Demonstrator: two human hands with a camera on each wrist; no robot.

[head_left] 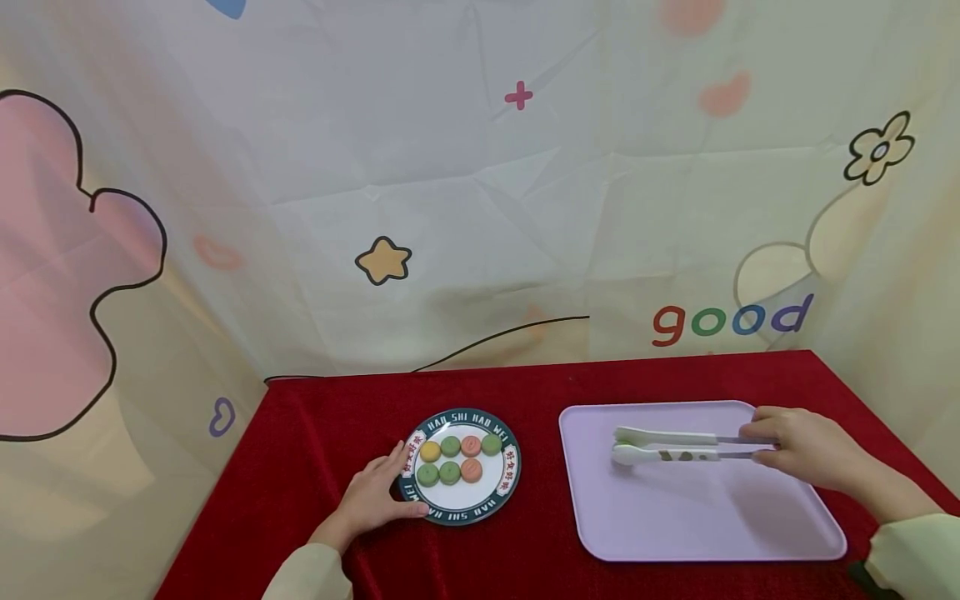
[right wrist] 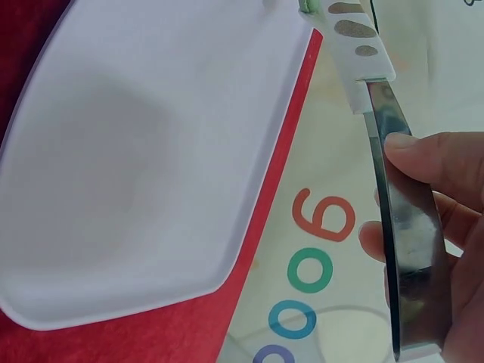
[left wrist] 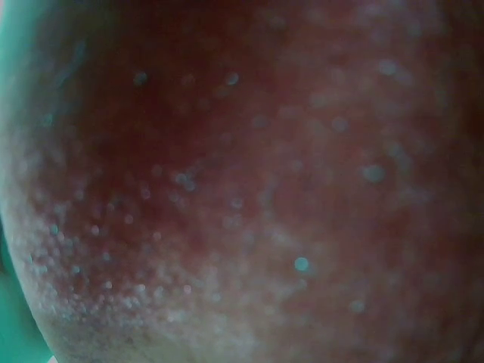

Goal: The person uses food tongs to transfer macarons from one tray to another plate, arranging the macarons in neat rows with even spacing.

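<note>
My left hand (head_left: 372, 493) rests at the left edge of a round plate (head_left: 487, 508) with a dark green rim. Its thumb lies on the rim and its spread fingers touch the edge farther back. Several small round green, pink and yellow macaron-like pieces (head_left: 450, 472) sit in two rows on the plate. Over a lilac tray (head_left: 637, 521), my right hand (head_left: 798, 442) grips tongs (head_left: 678, 456) by their metal arms. The tongs' white ends point left, with green showing at the tips; I cannot tell whether that is a held piece. The left wrist view is a reddish blur.
A red cloth (head_left: 540, 533) covers the table. Behind its far edge hangs a pale printed curtain (head_left: 480, 208) with a star and the word "good". The tray lies right of the plate, with a strip of red cloth between them.
</note>
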